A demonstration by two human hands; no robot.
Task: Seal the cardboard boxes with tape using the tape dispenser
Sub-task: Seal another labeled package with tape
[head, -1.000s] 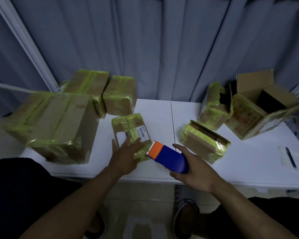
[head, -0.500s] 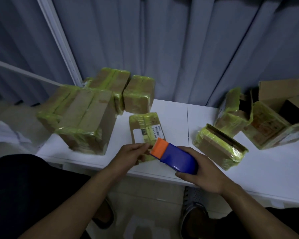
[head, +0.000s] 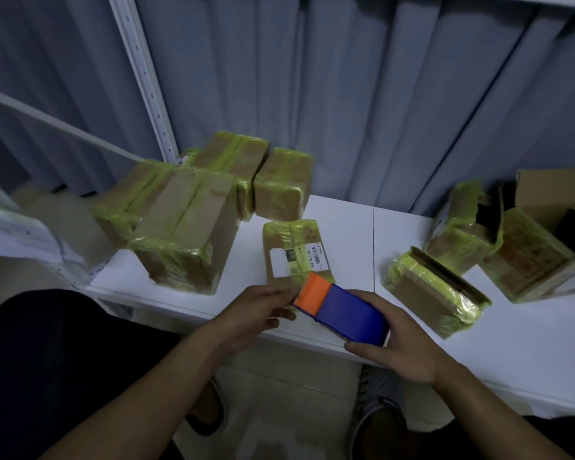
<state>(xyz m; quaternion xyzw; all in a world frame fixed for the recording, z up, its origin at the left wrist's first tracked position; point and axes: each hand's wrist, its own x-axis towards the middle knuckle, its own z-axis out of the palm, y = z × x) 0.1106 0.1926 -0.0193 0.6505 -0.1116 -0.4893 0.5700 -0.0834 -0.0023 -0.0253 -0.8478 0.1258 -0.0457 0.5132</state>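
Blue plastic orange-headed tape dispenser point(head: 342, 308) is covering near edge of flat labelled cardboard box point(head: 292, 250) | right hand point(head: 404, 346) is gripping it | left hand point(head: 258, 308) is curling at orange head, hold unclear | taped boxes point(head: 186, 234) are flanking that box

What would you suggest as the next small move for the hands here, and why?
Probably draw a short length of tape out and lay it on the labelled box. The right hand grips the tape dispenser over the table, the left hand seems to pinch at its orange end, and that box lies flat just beyond.
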